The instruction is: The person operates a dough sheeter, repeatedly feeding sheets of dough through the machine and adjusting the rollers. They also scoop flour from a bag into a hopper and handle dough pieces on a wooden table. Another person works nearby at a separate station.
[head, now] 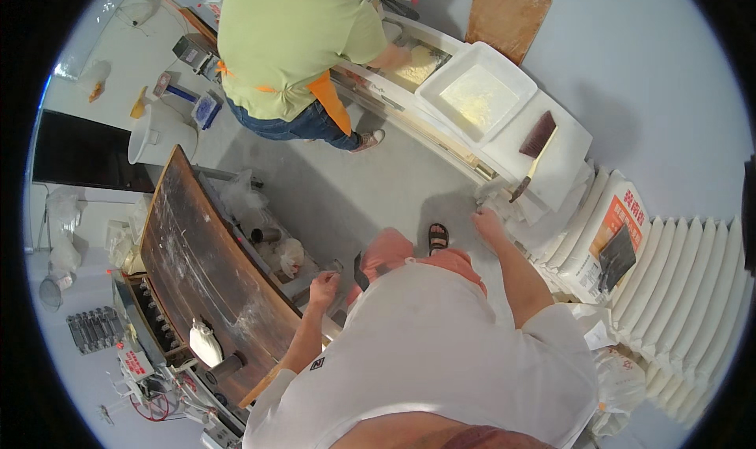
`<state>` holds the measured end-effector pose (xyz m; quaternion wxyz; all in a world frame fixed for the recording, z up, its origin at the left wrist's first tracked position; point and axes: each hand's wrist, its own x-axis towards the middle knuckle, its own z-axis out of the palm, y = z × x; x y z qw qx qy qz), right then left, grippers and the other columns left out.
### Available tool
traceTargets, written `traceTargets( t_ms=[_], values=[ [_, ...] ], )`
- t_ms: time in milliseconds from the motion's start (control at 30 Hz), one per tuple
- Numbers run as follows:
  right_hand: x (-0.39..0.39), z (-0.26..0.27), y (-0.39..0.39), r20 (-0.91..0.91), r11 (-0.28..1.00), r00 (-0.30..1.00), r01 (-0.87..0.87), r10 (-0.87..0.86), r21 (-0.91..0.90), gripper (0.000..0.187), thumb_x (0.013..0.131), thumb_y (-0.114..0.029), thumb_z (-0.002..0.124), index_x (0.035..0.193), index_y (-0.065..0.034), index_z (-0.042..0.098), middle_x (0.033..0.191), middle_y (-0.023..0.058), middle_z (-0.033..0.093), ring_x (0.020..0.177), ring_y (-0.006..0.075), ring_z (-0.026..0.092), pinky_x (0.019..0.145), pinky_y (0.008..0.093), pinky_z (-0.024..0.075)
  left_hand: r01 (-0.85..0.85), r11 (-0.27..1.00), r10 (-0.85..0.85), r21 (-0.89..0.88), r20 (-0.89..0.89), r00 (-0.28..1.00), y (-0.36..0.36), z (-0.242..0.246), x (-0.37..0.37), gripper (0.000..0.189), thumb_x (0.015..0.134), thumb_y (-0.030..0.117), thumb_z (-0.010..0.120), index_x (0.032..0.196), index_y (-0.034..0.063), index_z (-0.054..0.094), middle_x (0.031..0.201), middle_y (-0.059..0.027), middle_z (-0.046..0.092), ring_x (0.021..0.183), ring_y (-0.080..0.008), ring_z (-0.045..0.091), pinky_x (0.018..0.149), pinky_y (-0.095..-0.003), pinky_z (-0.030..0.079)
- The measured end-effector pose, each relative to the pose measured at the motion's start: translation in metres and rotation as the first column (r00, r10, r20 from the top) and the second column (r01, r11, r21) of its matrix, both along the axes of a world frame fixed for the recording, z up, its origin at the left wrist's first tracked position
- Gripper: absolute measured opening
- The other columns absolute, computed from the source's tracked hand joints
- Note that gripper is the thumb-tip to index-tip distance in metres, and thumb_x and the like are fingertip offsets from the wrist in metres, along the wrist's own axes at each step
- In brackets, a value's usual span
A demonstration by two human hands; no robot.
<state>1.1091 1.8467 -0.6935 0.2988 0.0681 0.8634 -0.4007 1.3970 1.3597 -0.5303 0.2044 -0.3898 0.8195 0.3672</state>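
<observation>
My left hand (324, 289) hangs by the right edge of a dark wooden worktable (218, 260) dusted with flour, its fingers curled and nothing visible in them. On that table lie a pale dough piece (205, 344) and a dark cylinder (225, 369). Out to the right, my right hand (489, 224) is loosely curled too, near crumpled clear plastic (501, 200) at the end of a white counter (546, 177); whether they touch is unclear. That counter bears a brush with a wooden handle (540, 145) and a white tub (502, 83) with pale yellow powder inside.
Ahead, a person in a green shirt (289, 47) reaches into a flour-filled bin (416, 68). Stacked white sacks (679, 289) line the right side. A white bucket (162, 133) stands at left, machinery (159, 384) at lower left. Bags (286, 254) fill a shelf under the table.
</observation>
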Motion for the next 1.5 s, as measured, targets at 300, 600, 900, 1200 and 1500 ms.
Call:
traceTargets(
  t_ms=[300, 600, 900, 1200, 1500],
  values=[
    [-0.034, 0.004, -0.054, 0.179, 0.992, 0.978, 0.088, -0.103, 0.085, 0.045, 0.091, -0.037, 0.068, 0.112, 0.0018, 0.077, 0.109, 0.0271, 0.076, 0.108, 0.0409, 0.073, 0.094, 0.0484, 0.0558, 0.181, 0.982, -0.183, 0.049, 0.028, 0.983, -0.069, -0.034, -0.151, 0.042, 0.097, 0.036, 0.066, 0.119, 0.0019, 0.076, 0.097, -0.0140, 0.079, 0.093, -0.0277, 0.076, 0.085, -0.0405, 0.057],
    [0.035, -0.006, -0.061, 0.172, 0.927, 0.911, 0.363, -0.374, 0.093, 0.037, 0.093, -0.031, 0.069, 0.111, 0.0009, 0.076, 0.082, 0.0111, 0.073, 0.070, 0.0202, 0.072, 0.055, 0.0343, 0.0555, 0.177, 0.972, -0.179, 0.157, 0.002, 0.984, -0.140, -0.033, -0.306, 0.042, 0.096, 0.040, 0.069, 0.118, 0.0041, 0.076, 0.084, -0.0061, 0.073, 0.078, -0.0169, 0.068, 0.076, -0.0357, 0.054],
    [0.023, -0.017, -0.064, 0.243, 0.943, 0.912, 0.311, -0.331, 0.116, 0.035, 0.095, -0.029, 0.068, 0.112, -0.0002, 0.078, 0.087, 0.0134, 0.077, 0.072, 0.0207, 0.073, 0.063, 0.0357, 0.0576, 0.198, 0.962, -0.220, 0.189, 0.105, 0.970, -0.128, -0.060, -0.267, 0.042, 0.096, 0.040, 0.068, 0.118, 0.0054, 0.076, 0.090, -0.0086, 0.076, 0.084, -0.0191, 0.071, 0.079, -0.0381, 0.055],
    [0.000, -0.069, -0.050, 0.349, 0.961, 0.901, 0.276, -0.257, -0.003, 0.036, 0.095, -0.031, 0.069, 0.115, -0.0017, 0.077, 0.090, 0.0122, 0.077, 0.082, 0.0229, 0.074, 0.076, 0.0388, 0.0575, 0.057, 0.976, -0.113, 0.208, 0.268, 0.957, -0.036, -0.029, -0.185, 0.044, 0.099, 0.041, 0.068, 0.122, 0.0042, 0.074, 0.099, -0.0113, 0.078, 0.093, -0.0211, 0.073, 0.086, -0.0387, 0.056],
    [-0.026, -0.113, -0.012, 0.152, 0.943, 0.945, 0.310, -0.290, -0.126, 0.037, 0.097, -0.032, 0.068, 0.118, -0.0025, 0.075, 0.096, 0.0127, 0.076, 0.087, 0.0238, 0.073, 0.080, 0.0399, 0.0569, 0.261, 0.914, -0.324, 0.310, 0.175, 0.930, 0.070, -0.114, -0.208, 0.044, 0.100, 0.039, 0.068, 0.124, 0.0015, 0.071, 0.114, -0.0172, 0.077, 0.105, -0.0289, 0.073, 0.093, -0.0409, 0.055]
  ],
)
